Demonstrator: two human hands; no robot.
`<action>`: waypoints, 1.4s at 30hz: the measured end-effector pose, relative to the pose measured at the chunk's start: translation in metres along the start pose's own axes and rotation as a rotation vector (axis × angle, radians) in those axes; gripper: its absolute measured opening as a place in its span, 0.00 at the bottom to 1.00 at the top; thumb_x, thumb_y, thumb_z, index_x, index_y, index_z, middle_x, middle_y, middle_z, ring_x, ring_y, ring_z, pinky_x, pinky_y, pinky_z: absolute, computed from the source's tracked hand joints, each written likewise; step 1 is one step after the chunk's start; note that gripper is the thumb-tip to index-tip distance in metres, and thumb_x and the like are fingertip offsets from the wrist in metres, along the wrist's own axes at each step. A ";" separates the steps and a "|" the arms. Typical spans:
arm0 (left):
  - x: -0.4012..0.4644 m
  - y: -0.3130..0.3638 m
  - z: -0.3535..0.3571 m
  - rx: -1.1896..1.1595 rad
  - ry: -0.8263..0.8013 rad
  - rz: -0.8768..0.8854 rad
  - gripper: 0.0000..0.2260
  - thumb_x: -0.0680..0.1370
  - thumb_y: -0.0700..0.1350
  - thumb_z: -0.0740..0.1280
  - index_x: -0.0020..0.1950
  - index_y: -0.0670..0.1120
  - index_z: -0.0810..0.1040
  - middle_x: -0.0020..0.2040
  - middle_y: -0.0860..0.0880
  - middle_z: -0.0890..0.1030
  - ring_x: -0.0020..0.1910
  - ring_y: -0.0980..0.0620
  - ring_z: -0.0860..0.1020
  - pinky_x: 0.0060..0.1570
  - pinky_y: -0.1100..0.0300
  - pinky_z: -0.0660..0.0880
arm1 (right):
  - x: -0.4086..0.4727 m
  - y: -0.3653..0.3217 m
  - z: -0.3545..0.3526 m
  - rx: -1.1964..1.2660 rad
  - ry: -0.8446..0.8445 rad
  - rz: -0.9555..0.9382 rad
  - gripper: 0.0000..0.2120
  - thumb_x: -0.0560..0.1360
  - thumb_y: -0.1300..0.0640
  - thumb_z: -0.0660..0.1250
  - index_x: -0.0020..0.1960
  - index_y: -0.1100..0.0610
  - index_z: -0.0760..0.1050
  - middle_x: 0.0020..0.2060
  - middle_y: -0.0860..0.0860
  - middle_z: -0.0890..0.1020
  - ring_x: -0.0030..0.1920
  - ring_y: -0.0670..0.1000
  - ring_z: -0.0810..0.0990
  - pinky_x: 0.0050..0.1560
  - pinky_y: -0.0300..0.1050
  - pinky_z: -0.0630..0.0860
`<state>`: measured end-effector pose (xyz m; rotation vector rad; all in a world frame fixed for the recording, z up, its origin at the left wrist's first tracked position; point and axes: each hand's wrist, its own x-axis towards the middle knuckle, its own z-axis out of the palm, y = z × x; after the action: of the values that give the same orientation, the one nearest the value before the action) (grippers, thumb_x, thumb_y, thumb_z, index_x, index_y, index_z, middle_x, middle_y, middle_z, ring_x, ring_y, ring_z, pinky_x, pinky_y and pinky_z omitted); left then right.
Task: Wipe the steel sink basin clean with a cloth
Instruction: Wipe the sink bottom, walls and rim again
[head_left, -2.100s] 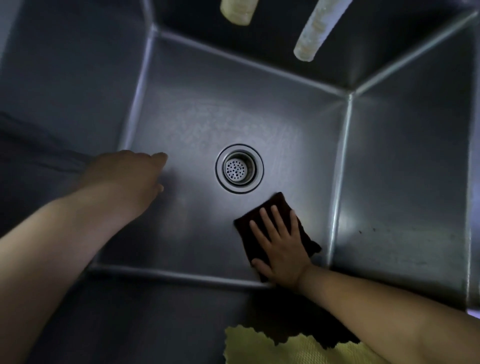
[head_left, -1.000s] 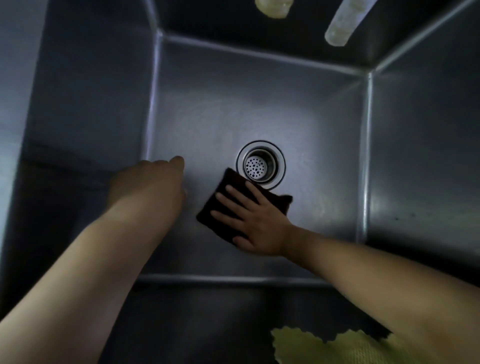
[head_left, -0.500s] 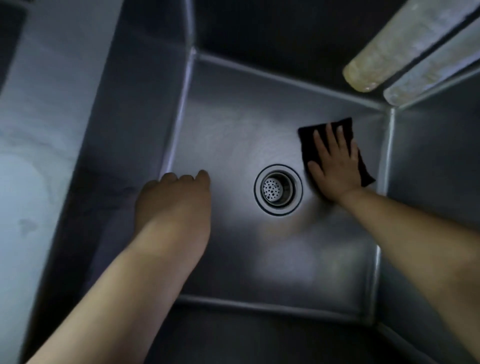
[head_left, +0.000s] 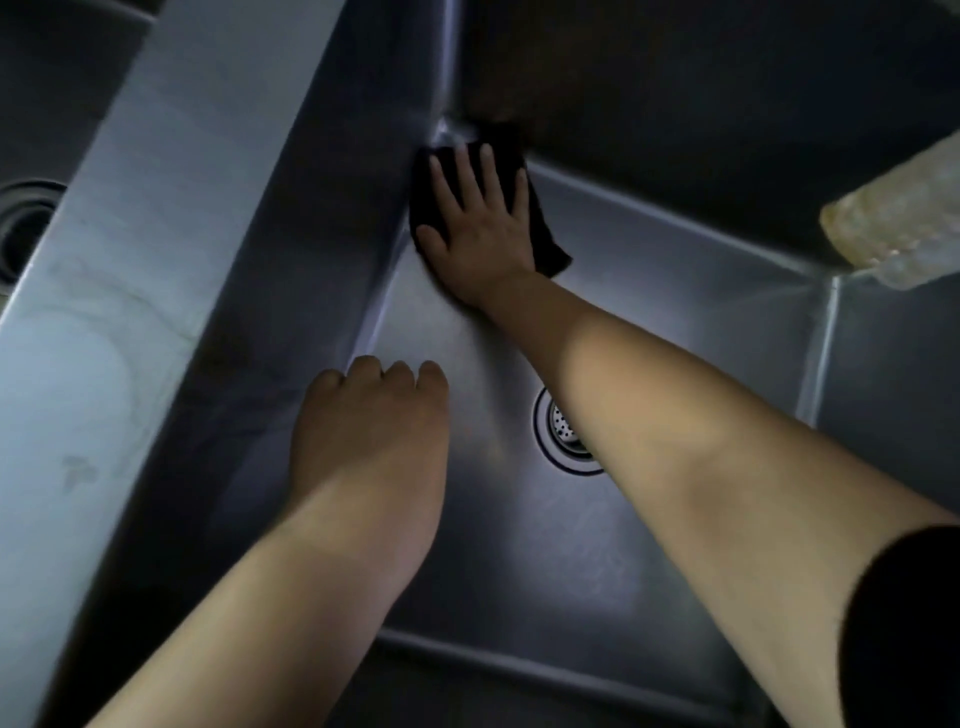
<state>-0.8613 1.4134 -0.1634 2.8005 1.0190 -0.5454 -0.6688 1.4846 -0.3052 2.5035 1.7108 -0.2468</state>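
The cloth (head_left: 540, 228) is a dark, folded piece lying flat on the floor of the steel sink basin (head_left: 649, 322), pushed into the far left corner where the left wall and the back wall meet. Its far edge rides slightly up the corner seam.

My right hand (head_left: 478, 228) lies directly on top of the cloth, palm down, fingers spread flat and pointing toward the back wall. The cloth shows beyond my fingertips, between my fingers and along the right side of the hand, where one corner sticks out toward the basin centre. The hand presses the cloth down rather than pinching it (no fold is gripped between fingers and thumb, as far as the view shows). My right forearm runs diagonally across the basin from the lower right.

The drain (head_left: 563, 434) sits in the basin floor, nearer to me than the cloth and well apart from it; my right forearm covers its right half.

My left hand (head_left: 371, 421) holds nothing. Its fingers are curled downward and held together, over the basin floor near the left wall, just left of the drain. Whether the fingertips touch the steel cannot be determined.

A steel divider (head_left: 171, 218) borders the basin on the left, with a second drain (head_left: 23, 228) beyond it. A pale faucet spout (head_left: 893, 208) projects in from the upper right.
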 end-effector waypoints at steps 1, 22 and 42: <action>0.000 -0.001 0.000 0.012 0.001 -0.003 0.16 0.76 0.48 0.63 0.62 0.52 0.65 0.57 0.53 0.74 0.58 0.49 0.70 0.52 0.54 0.64 | 0.005 0.000 -0.001 0.000 -0.006 -0.013 0.33 0.77 0.38 0.46 0.78 0.50 0.45 0.78 0.53 0.48 0.77 0.57 0.43 0.73 0.62 0.40; -0.002 0.002 0.008 0.056 -0.025 0.039 0.14 0.79 0.52 0.59 0.64 0.53 0.65 0.59 0.54 0.76 0.58 0.49 0.71 0.46 0.57 0.61 | -0.195 0.226 0.020 -0.008 -0.021 0.399 0.34 0.74 0.43 0.49 0.78 0.51 0.49 0.77 0.54 0.51 0.77 0.55 0.47 0.75 0.56 0.43; -0.040 -0.045 -0.086 -0.042 0.422 0.273 0.12 0.72 0.42 0.64 0.53 0.42 0.78 0.45 0.39 0.81 0.45 0.36 0.77 0.42 0.47 0.73 | -0.359 0.074 0.039 -0.071 -0.174 -0.506 0.33 0.75 0.37 0.54 0.75 0.52 0.58 0.73 0.59 0.62 0.72 0.66 0.59 0.68 0.67 0.54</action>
<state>-0.8927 1.4430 -0.0678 3.0115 0.6673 0.1017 -0.7307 1.1219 -0.2765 1.8964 2.1971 -0.4169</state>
